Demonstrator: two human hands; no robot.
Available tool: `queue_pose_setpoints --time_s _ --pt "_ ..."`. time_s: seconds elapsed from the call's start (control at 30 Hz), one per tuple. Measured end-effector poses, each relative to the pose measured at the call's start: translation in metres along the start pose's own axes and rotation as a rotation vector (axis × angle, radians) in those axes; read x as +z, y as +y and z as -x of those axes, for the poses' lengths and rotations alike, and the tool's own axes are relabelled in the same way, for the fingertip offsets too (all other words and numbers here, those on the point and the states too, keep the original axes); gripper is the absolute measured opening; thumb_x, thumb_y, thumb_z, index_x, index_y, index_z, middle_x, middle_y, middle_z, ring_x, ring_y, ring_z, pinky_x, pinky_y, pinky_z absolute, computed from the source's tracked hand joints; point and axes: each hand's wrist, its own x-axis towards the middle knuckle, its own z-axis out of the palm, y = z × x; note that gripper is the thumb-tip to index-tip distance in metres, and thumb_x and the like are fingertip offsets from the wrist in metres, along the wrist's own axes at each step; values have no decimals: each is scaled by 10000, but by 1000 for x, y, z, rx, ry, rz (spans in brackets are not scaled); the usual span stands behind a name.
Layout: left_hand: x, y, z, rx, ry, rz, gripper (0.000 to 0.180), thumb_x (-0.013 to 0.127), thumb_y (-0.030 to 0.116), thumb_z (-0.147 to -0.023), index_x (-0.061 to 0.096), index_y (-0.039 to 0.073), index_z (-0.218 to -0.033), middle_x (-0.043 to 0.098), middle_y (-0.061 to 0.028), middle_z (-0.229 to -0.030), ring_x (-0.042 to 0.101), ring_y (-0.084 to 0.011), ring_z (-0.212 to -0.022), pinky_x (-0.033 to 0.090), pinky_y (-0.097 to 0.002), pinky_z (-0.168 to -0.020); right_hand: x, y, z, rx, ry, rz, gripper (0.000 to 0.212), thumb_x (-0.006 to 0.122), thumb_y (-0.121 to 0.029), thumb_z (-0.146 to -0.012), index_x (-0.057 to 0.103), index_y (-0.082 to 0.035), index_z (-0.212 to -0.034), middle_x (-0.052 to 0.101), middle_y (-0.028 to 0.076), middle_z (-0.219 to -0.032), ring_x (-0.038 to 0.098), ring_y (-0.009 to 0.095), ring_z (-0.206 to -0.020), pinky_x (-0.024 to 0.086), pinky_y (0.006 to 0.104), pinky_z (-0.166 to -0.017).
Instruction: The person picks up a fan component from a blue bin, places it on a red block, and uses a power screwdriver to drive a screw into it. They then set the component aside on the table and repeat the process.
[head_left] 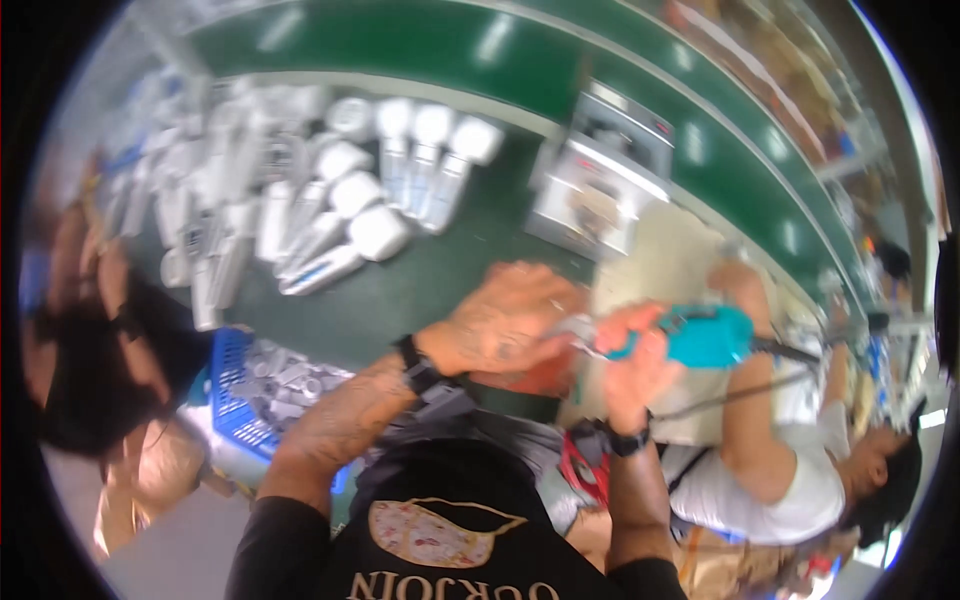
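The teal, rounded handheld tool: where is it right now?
In the head view, the teal tool is right of centre, gripped in the person's right hand, below and to the right of the white printed box.

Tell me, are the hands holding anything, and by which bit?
The right hand holds a teal tool by the end nearer the left hand. What the left hand holds, if anything, is too blurred to tell.

L hand [512,318] nr R hand [637,375], R fingers [652,347] curled.
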Motion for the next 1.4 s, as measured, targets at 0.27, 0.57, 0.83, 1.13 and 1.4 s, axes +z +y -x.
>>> queue_pose_setpoints --time_s 0.27,0.57,0.83,1.13,1.4 --pt "0 23 22 216 158 -92 411 710 242 -787 629 70 -1151 624 -90 -1163 588 -281 -1043 485 -415 -888 -1 -20 11 13 122 -179 449 620 -459 -934 548 -39 -1075 446 27 -656 434 146 -585 379 271 -548" --pt "-157 -13 165 -749 913 -308 310 637 121 -914 604 8 -1201 626 -209 -1156 636 -322 -1029 506 -393 -885 -16 -73 54 -85 224 -216 563 518 -613 -913 550 -62 -1027 476 65 -611 426 181 -510 381 293 -498" --pt "-312 -157 390 -938 839 -1084 398 608 187 -926 553 -15 -1264 627 -202 -1223 616 -313 -1131 467 -375 -971 -24 -49 55 -19 143 -141 597 593 -603 -897 468 -30 -1006 433 39 -580 431 143 -467 369 271 -428" --pt "-268 -71 173 -745 894 -742 307 636 173 -947 622 10 -1206 658 -160 -1130 618 -252 -1055 476 -339 -917 -45 -54 81 -19 148 147 635 722 -509 -845 515 25 -1118 582 83 -755 569 157 -641 447 290 -573" --pt "-13 49 -74 -14 101 120 253 728 128 -845 648 25 -1062 670 -154 -952 675 -284 -834 545 -363 -763 -51 -66 87 154 103 200 487 688 -354 -888 543 18 -1168 598 80 -788 567 139 -688 432 265 -614"
